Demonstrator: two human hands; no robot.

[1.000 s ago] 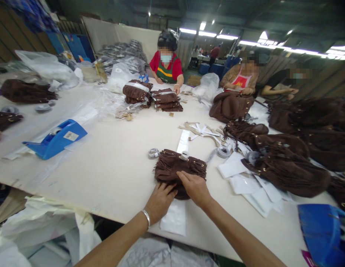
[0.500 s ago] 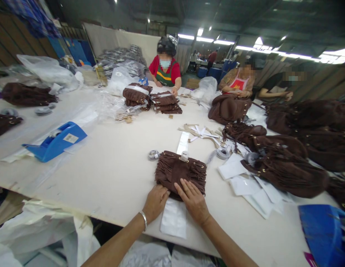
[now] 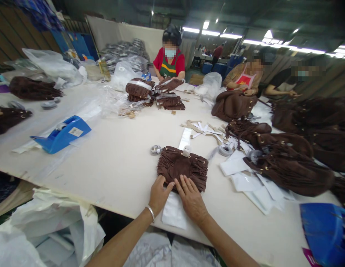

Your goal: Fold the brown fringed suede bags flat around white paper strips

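A fringed brown bag (image 3: 182,167) is pressed at its near edge on the table (image 3: 119,155), over a white strip (image 3: 173,212): right hand (image 3: 192,199) laid open, left hand (image 3: 158,193) with grip not discernible. Under uneven pressure, the strip could be dragged askew.

Brown fringed suede bag (image 3: 182,168), folded flat on table, white strip (image 3: 174,210) beneath

head view | worn at near edge of table (image 3: 119,159) | faced forward and down | left hand (image 3: 159,193), right hand (image 3: 192,200) seen close below
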